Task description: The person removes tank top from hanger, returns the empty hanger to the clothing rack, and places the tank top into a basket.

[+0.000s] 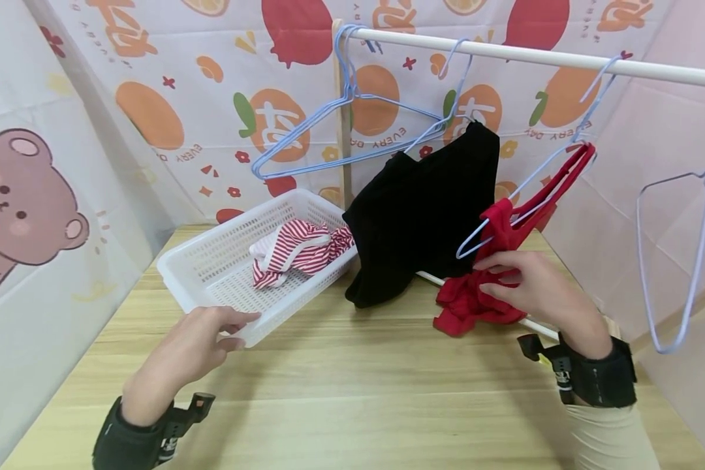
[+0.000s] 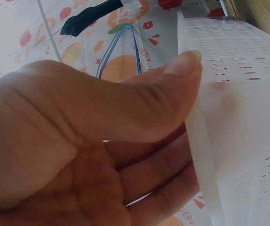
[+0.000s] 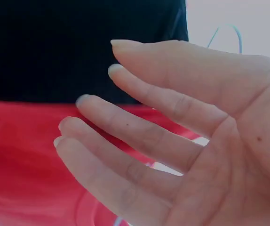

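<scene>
Left hand (image 1: 202, 343): at the near corner of the white basket (image 1: 200, 258). Thumb and fingers pinch the rim from either side; the left wrist view shows the wall between them.

Right hand (image 1: 531, 287): beside the red garment (image 1: 470, 300). Fingers fairly straight and loosely spread, thumb well apart from them, nothing held. Fingertips overlap the cloth from where I stand; contact, cannot tell.

Basket: sits at a slant on the wooden table (image 1: 352, 391). Inside, a red-and-white striped garment (image 1: 299, 251), heaped towards the right end.

Red garment: upper part on a blue hanger, straps slanting down from upper right; lower part bunched beneath the right hand, before a low white bar (image 1: 543, 329). Whether the bunch rests on the table, cannot tell.

Black garment (image 1: 429, 196): on another blue hanger, between basket and red garment, tilted, its left edge overlapping the basket's right end.

Rail (image 1: 505, 55): white, along the top. Several bare hangers (image 1: 349, 91) nest at its left end; one more bare hanger (image 1: 702, 228) far right.

Backdrop (image 1: 211, 117): fruit-print cloth. Black band at each wrist.
</scene>
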### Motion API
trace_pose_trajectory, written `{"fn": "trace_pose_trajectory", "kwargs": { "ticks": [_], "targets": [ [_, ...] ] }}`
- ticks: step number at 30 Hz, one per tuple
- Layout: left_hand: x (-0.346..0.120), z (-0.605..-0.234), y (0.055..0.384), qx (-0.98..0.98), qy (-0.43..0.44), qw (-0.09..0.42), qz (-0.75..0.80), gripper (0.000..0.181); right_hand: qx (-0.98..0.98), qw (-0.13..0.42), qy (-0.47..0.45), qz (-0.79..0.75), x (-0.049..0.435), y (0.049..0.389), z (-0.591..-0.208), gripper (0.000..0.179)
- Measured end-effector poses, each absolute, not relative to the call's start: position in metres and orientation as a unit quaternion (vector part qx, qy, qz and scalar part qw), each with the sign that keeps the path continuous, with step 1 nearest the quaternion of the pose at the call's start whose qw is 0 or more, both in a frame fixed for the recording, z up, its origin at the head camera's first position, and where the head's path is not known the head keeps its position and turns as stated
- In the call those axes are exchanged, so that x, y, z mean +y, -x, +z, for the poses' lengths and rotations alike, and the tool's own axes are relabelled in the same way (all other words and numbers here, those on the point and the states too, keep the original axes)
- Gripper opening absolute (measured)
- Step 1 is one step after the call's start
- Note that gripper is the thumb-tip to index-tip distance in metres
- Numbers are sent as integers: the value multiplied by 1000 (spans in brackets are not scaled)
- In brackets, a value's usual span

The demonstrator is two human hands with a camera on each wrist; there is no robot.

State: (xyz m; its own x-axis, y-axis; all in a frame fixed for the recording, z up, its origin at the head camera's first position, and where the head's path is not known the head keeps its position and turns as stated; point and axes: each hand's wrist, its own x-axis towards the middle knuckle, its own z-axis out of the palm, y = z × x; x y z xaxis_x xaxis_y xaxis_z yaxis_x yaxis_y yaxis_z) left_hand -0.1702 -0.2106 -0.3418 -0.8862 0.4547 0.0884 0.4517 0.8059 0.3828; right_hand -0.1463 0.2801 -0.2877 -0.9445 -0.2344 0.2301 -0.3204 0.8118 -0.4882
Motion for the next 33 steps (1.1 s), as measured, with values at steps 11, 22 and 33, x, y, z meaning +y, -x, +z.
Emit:
{"fn": "trace_pose_trajectory", "kwargs": {
  "ticks": [11, 22, 33],
  "targets": [
    [-209, -342, 170, 948, -245, -7, 201, 41, -956, 157, -34, 245, 292, 140, -276, 29],
    [-210, -342, 170, 950, -240, -6, 199, 41, -954, 207, 31, 217, 298, 145, -262, 39],
    [-211, -342, 170, 951, -238, 3, 198, 41, -936, 231, 57, 259, 305, 142, -242, 43]
  ]
}}
